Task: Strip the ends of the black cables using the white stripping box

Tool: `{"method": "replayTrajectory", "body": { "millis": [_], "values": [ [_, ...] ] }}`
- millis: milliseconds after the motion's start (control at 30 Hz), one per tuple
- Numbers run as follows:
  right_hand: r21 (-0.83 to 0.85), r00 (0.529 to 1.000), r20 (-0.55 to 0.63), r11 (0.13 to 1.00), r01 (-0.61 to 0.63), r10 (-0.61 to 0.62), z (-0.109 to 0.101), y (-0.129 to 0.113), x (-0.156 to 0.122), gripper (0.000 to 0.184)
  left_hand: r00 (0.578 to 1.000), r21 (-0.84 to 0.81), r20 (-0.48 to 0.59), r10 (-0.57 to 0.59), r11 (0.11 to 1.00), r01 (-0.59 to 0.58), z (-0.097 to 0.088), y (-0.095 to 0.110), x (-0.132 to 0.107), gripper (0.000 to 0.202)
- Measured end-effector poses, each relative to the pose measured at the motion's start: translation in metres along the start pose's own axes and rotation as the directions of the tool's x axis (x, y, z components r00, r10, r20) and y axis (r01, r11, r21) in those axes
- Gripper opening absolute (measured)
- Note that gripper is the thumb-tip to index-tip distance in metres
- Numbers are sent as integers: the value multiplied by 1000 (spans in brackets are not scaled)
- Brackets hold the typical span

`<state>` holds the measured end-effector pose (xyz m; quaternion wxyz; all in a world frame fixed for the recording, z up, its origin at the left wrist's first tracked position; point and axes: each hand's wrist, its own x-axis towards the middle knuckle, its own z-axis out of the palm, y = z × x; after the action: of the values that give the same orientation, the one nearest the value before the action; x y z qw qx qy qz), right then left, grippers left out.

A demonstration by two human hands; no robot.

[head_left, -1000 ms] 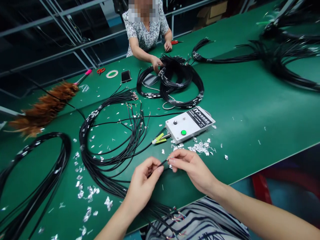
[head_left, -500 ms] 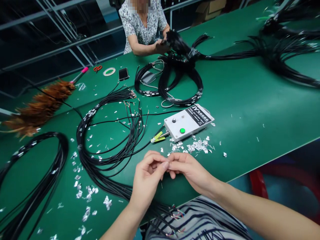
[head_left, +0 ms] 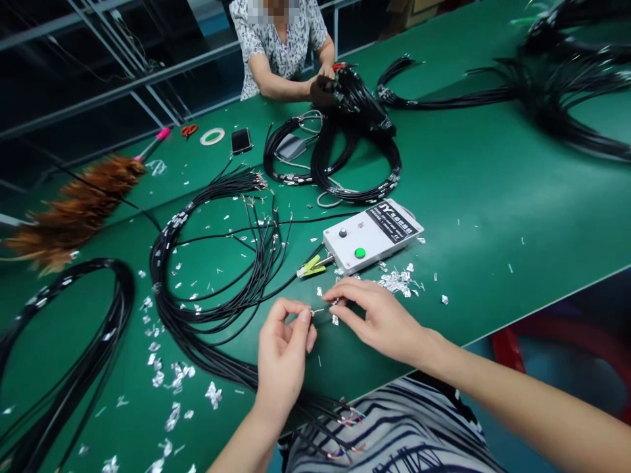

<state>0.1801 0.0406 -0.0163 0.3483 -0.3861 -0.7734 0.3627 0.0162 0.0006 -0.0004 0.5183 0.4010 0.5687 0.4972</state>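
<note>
My left hand (head_left: 283, 351) is closed in a pinch on a thin cable end, and a short pale wire tip (head_left: 318, 311) sticks out toward the right. The rest of that cable is hidden by the hand. My right hand (head_left: 382, 322) is just to the right, its thumb and forefinger apart. Small silver foil scraps (head_left: 336, 320) show at its fingertips; I cannot tell whether they touch the skin. Beyond both hands lies a grey-white box (head_left: 372, 238) with a green button, a black knob and a yellow-green clip (head_left: 311, 267) at its front end.
Coiled black cables (head_left: 165, 295) lie left of my hands, another coil (head_left: 111, 315) farther left. Foil scraps (head_left: 397, 281) litter the green table (head_left: 493, 197). Opposite, a person (head_left: 280, 52) handles a black cable bundle (head_left: 359, 98). A feather duster (head_left: 79, 203), scissors, tape and phone lie back left.
My hands, together before, have drawn apart, and the right fingers have spread. The wire tip and foil scraps now show between them. The other person's cable bundle has shifted, and something red appears there.
</note>
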Motion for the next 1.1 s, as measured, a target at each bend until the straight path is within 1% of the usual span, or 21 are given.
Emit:
{"method": "replayTrajectory", "body": {
  "millis": [67, 167, 233, 300, 333, 367, 400, 467, 533, 600, 667, 733, 767, 800, 867, 933, 967, 1033, 1100],
  "values": [
    [-205, 995, 19, 974, 100, -98, -3, -1, 1, 17, 1000, -14, 10, 1, 1000, -1, -1, -1, 1, 29],
    [-408, 965, 88, 874, 263, -249, -3, -5, 9, 25, 999, 0, 43, -29, 1000, 29, -2, -1, 2, 33],
    [-462, 927, 170, 804, 374, -334, -2, -4, 16, 30, 996, 28, 72, -58, 998, 56, -3, 0, 3, 36],
    [-457, 880, 245, 752, 475, -407, -3, -1, 22, 35, 993, 59, 93, -72, 996, 66, -4, 1, 5, 38],
    [-446, 864, 264, 740, 504, -430, -5, 1, 24, 36, 993, 71, 97, -73, 995, 67, -5, 0, 6, 38],
    [-445, 860, 264, 736, 510, -436, -7, 3, 25, 37, 993, 77, 96, -73, 995, 65, -6, 0, 7, 38],
    [-456, 869, 250, 739, 495, -427, -9, 5, 25, 37, 993, 75, 91, -72, 995, 65, -7, -1, 8, 38],
    [-503, 900, 198, 747, 434, -389, -13, 5, 23, 34, 994, 53, 82, -79, 996, 74, -8, -2, 10, 37],
    [-553, 917, 157, 737, 389, -366, -13, 2, 20, 29, 993, 20, 82, -89, 996, 87, -9, -4, 13, 36],
    [-586, 910, 142, 708, 394, -389, -8, -1, 19, 27, 991, -7, 92, -100, 995, 101, -9, -7, 15, 36],
    [-606, 885, 139, 669, 430, -444, -1, -1, 19, 30, 989, -9, 101, -106, 994, 107, -9, -9, 18, 36],
    [-626, 865, 129, 636, 450, -485, 3, 2, 24, 35, 992, 9, 89, -93, 996, 92, -12, -12, 23, 34],
    [-642, 865, 122, 626, 442, -486, 3, 5, 27, 34, 994, 22, 73, -77, 997, 75, -13, -14, 26, 33],
    [-664, 876, 114, 619, 419, -469, 2, 9, 32, 32, 997, 35, 56, -60, 998, 58, -15, -16, 29, 32],
    [-721, 906, 111, 594, 357, -409, -1, 15, 43, 19, 999, 51, 25, -31, 998, 30, -20, -19, 38, 30],
    [-766, 928, 149, 554, 327, -343, -3, 20, 54, 6, 1000, 55, 6, -17, 998, 17, -25, -21, 48, 29],
    [-779, 933, 178, 535, 328, -313, -4, 21, 59, 4, 1000, 54, -3, -12, 998, 13, -28, -22, 55, 28],
    [-790, 936, 234, 510, 340, -262, -4, 23, 65, 7, 1000, 51, -23, 1, 999, 0, -32, -23, 69, 27],
    [-797, 938, 263, 496, 343, -226, -3, 23, 68, 12, 999, 50, -41, 14, 999, -12, -36, -22, 84, 25]
  ]
}}
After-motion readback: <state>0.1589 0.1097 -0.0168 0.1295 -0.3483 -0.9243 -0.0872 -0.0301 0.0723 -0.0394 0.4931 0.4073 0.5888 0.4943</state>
